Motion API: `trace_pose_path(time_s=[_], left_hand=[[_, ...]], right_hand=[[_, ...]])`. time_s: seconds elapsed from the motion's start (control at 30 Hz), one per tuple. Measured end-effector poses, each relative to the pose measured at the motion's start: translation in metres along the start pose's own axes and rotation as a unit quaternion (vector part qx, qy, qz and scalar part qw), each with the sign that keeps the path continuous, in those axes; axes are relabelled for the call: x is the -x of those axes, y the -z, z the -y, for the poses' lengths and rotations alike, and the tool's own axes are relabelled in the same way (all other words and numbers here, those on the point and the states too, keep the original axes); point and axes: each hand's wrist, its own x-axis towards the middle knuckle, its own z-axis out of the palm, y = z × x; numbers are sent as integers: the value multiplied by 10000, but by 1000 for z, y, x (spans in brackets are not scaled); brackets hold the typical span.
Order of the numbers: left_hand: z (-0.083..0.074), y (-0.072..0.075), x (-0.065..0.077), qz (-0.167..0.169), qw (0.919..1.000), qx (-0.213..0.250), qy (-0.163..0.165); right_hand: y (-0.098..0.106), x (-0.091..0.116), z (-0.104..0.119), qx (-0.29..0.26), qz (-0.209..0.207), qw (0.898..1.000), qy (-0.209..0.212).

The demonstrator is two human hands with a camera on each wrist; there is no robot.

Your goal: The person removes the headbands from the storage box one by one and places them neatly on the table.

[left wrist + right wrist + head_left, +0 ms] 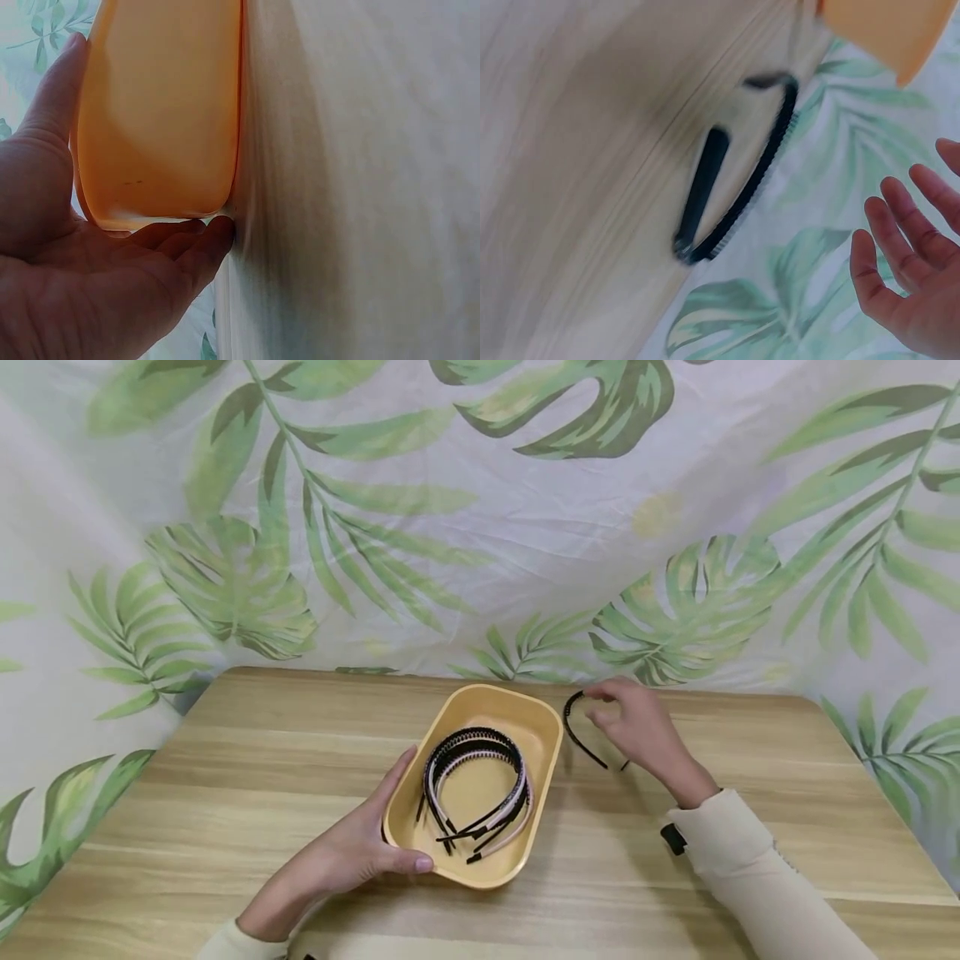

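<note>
A yellow plastic box (480,881) with rounded corners sits at the middle of the table. Inside it lies a loose bundle of headbands (480,747), black, white and pale pink, some with toothed inner edges. My left hand (352,852) grips the box's near left corner, thumb at the rim; the left wrist view shows its fingers (202,255) curled against the box's outside. Right of the box is a single black toothed headband (772,150). My right hand (637,727) is beside it, and in the right wrist view its fingers are spread apart from the band.
A wood-grain table (247,760) carries everything. Behind it hangs a white cloth (540,552) printed with green leaves, meeting the table's back edge. A small black object (673,839) shows at the right cuff.
</note>
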Motion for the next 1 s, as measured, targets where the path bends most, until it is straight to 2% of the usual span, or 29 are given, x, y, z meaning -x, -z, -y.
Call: trace_pose_path(time_s=[0.27, 0.57, 1.0], left_hand=[[0, 2, 1, 57, 9998, 151, -68], [-1, 1, 1, -3, 10000, 9, -37], [0, 1, 1, 63, 9998, 115, -123]], right_hand=[[-13, 5, 23, 16, -301, 9982, 515], [-26, 12, 38, 129, -249, 9977, 617], [-40, 14, 53, -343, -88, 9969, 698]])
